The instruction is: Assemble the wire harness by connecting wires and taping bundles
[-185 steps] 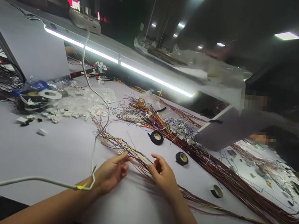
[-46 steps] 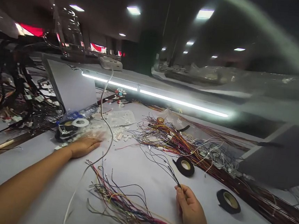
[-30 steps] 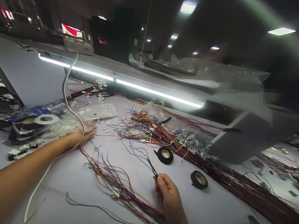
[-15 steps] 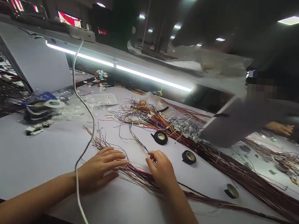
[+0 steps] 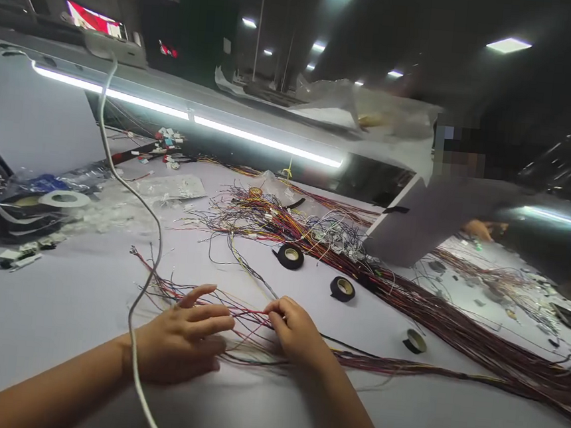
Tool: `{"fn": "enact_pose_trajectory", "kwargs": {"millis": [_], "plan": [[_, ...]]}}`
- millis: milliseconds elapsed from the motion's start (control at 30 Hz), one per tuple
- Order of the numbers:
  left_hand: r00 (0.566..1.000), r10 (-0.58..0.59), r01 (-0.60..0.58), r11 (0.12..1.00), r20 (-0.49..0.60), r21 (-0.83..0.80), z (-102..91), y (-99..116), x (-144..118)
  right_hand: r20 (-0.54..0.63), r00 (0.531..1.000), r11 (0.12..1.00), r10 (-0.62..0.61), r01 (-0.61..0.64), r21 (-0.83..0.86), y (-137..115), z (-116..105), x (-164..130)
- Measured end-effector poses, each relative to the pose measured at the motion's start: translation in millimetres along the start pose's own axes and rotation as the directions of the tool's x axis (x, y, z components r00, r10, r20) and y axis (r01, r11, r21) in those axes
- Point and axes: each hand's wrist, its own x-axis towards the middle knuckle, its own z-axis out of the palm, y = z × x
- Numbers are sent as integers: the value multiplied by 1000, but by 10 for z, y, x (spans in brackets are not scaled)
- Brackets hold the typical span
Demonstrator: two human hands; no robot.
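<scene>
A loose bundle of thin coloured wires lies across the white table in front of me. My left hand rests on the bundle with its fingers spread flat, holding nothing. My right hand is just to its right, fingers pinched on a few of the thin wires. The two hands are a few centimetres apart. A white cable hangs down from above and crosses my left wrist.
Two black tape rolls lie beyond my hands, a third to the right. A long wire harness runs to the right. Tape rolls and white connectors sit far left. Another person works behind a grey board.
My left hand came back from the far-left pile to the wire bundle. My right hand lowered its wires to the table and now pinches them beside the left hand.
</scene>
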Motion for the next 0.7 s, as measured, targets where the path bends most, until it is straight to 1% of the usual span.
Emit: {"fn": "enact_pose_trajectory", "kwargs": {"millis": [33,67,133,167,233,300,333,400,467,500,533,567,600,633,667,700], "plan": [[1000,-13,12,999,-11,-38,-21,25,-20,-16,1000,1000,7,-6,14,7,24,-8],[998,-57,55,997,-36,-50,-32,41,-21,-18,1000,1000,3,-3,22,15,52,-13],[976,-199,198,980,-94,-25,-20,49,34,-3,1000,999,-19,19,39,34,97,-15],[961,-264,263,964,-86,-21,4,44,83,4,999,998,-33,33,52,45,108,-14],[934,-358,358,932,10,-53,79,22,192,1,998,994,-60,59,90,63,101,-13],[914,-389,401,910,116,-106,171,-3,277,0,997,988,-77,77,136,63,71,-18],[907,-400,415,901,129,-124,215,-15,303,14,996,985,-84,81,153,52,58,-24],[907,-408,419,899,104,-127,285,-28,328,60,994,983,-95,84,163,16,54,-39],[926,-375,377,923,48,-78,317,-19,330,83,992,984,-96,82,156,-22,87,-48],[941,-336,337,941,30,-36,317,-5,327,69,995,985,-74,62,162,-32,112,-46],[957,-290,290,957,27,4,304,17,320,36,999,982,-27,20,187,-34,136,-39],[968,-248,248,968,31,32,280,44,308,-8,999,968,42,-38,247,-27,154,-27],[974,-222,220,975,42,42,245,72,288,-56,990,933,126,-100,345,-10,164,-12],[975,-216,214,976,61,30,200,98,258,-96,972,871,213,-145,469,14,163,6],[968,-232,233,972,91,0,149,114,217,-122,950,785,288,-161,598,43,150,24],[955,-266,273,961,133,-39,94,117,167,-129,931,683,341,-150,715,73,129,41]]}}
